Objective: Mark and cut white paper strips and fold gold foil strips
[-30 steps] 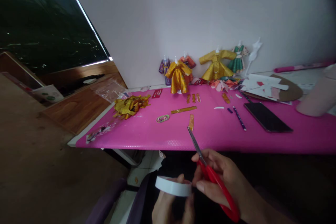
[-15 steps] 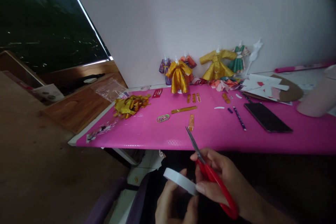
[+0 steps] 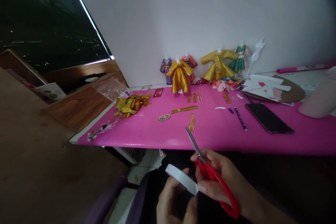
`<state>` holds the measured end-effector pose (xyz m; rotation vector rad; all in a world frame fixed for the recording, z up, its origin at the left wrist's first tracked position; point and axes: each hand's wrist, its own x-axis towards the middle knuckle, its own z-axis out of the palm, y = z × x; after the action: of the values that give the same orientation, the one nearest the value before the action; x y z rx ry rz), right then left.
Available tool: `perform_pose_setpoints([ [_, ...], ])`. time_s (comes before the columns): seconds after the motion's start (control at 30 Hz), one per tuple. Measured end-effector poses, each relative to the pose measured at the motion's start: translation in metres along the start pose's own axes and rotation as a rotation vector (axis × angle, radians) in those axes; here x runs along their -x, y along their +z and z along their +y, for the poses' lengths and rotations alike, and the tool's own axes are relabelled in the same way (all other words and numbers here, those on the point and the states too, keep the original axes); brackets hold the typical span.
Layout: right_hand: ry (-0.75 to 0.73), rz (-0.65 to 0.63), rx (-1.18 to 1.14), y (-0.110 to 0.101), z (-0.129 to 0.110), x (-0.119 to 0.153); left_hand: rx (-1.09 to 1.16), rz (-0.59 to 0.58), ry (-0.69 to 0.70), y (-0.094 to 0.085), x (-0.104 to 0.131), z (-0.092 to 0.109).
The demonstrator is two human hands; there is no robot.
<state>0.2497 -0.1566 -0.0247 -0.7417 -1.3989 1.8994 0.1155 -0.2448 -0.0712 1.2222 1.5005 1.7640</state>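
Below the table's front edge, my left hand (image 3: pixel 174 199) is wrapped round a roll of white tape (image 3: pixel 182 178), seen edge-on. In my right hand (image 3: pixel 223 175) is a pair of scissors (image 3: pixel 217 185) with red handles, its blades closed and pointing up toward the table. My right thumb touches the right end of the roll, near the tape's loose end. Beyond the blade tips, an orange-gold patterned strip (image 3: pixel 192 121) lies on the pink table (image 3: pixel 157 134). A longer gold strip (image 3: pixel 184 109) and small gold pieces (image 3: pixel 194 98) lie farther back.
Small dressed mannequins (image 3: pixel 180 77) stand against the wall. Gold fabric scraps (image 3: pixel 131 105) are heaped at the left, beside a small oval case with a speckled pattern (image 3: pixel 163 117). On the right are a pen (image 3: pixel 240 118), a phone (image 3: pixel 269 118), paper pieces (image 3: pixel 265 85) and a pale tumbler (image 3: pixel 319 94).
The roll of tape has tilted slightly in my left hand, showing more of its outer face. My right hand with the scissors has barely moved; the view has shifted a little.
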Motion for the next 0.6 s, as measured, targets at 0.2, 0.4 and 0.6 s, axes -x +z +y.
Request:
perform_pose_setpoints([
  [0.2,0.026,0.003,0.004,0.0,0.0,-0.001,-0.011,0.002,0.02,-0.001,-0.001,-0.004],
  [0.4,-0.011,0.014,0.085,-0.003,0.005,0.0,-0.074,0.002,0.006,-0.007,0.0,-0.01],
  [0.6,0.011,-0.002,0.019,-0.002,0.004,-0.001,-0.111,0.019,0.032,-0.007,0.001,-0.018],
])
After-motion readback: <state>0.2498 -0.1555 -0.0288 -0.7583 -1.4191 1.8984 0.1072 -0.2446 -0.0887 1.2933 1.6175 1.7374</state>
